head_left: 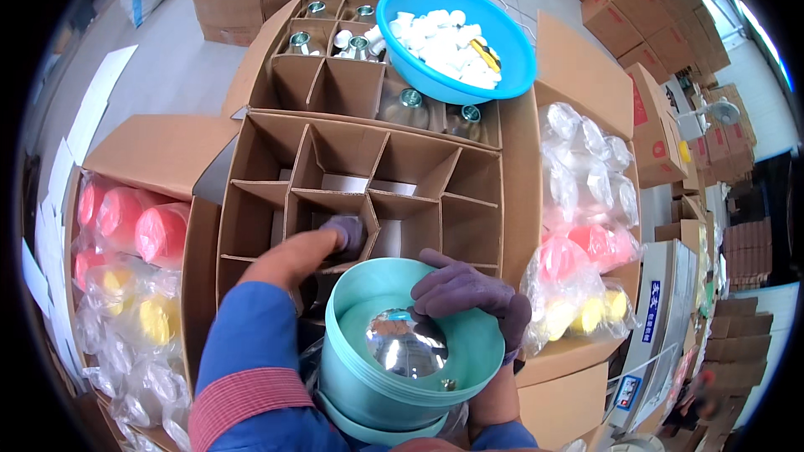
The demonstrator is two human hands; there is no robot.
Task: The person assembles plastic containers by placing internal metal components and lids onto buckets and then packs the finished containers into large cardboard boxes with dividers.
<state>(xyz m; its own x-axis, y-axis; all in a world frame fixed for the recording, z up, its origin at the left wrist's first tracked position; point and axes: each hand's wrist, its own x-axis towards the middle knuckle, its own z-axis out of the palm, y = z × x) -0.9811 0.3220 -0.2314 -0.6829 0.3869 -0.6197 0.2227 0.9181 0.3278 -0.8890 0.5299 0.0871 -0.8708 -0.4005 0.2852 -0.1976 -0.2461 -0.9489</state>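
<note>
My left hand point(350, 236), in a purple-grey glove, reaches down into one compartment of a divided cardboard carton point(335, 151); its fingers are mostly hidden there. Close to my body stands a teal round plastic housing point(364, 418) with a ridged rim. Inside it shows a shiny silver dome point(406, 343), with a small metallic piece point(449, 384) beside it. My right hand point(469, 295), gloved in purple, curls over the housing's right rim, its fingers above the dome's edge. Silvery bottles with greenish necks point(410, 100) fill several of the carton's far compartments.
A blue basin point(523, 75) of white caps, with a yellow-black tool point(486, 54), rests on the carton's far right. Open cartons with bagged pink point(159, 234) and yellow pieces flank both sides. Another box point(226, 21) of white pieces stands behind. Stacked cartons point(636, 17) rise at right.
</note>
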